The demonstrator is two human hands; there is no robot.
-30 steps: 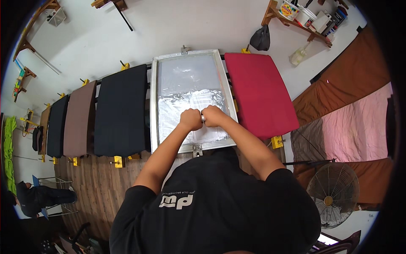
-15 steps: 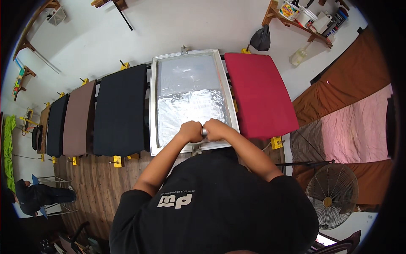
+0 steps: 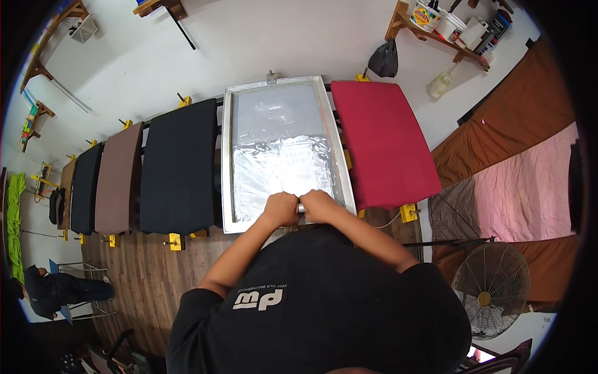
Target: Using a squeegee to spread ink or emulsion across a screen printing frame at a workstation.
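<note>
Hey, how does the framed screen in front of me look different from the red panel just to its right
The framed screen has a pale, metallic-looking rim; the red panel shows none. The screen is grayish, shiny in its near part, while the red panel looks matte and plain. The left hand and right hand are over the screen's near end, neither over the red panel. Both are longer than wide.

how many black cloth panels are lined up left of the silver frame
2: a nearer black panel just left of the silver frame, and a farther black panel beyond the mauve panel. Others may be hidden at the far end.
</note>
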